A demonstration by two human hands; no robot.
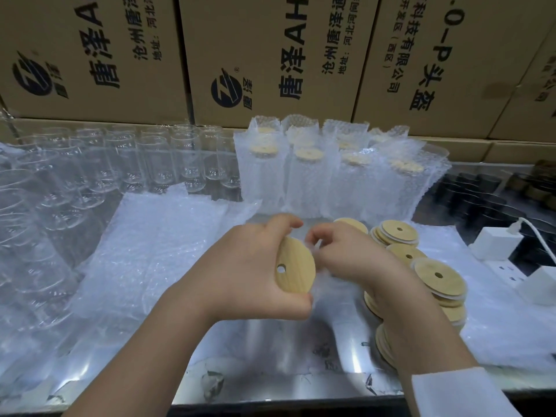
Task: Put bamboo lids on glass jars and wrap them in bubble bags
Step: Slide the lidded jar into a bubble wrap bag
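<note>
Here, you held both hands close together over the table [270, 341], wrists bent inward, thumbs nearly touching. Your left hand [255, 266] was curled round a bamboo lid [296, 266], thumb under its lower edge, the lid tilted on edge with its hole facing you. Your right hand [355, 257] was closed in a pinch on a clear, blurred bubble bag [328, 284] just beside the lid. Loose lids [436, 275] lay stacked under your right wrist. Wrapped jars [301, 176] stood behind your hands, bare glass jars [120, 164] to the left, and flat bubble bags [156, 245] lay in front of those.
</note>
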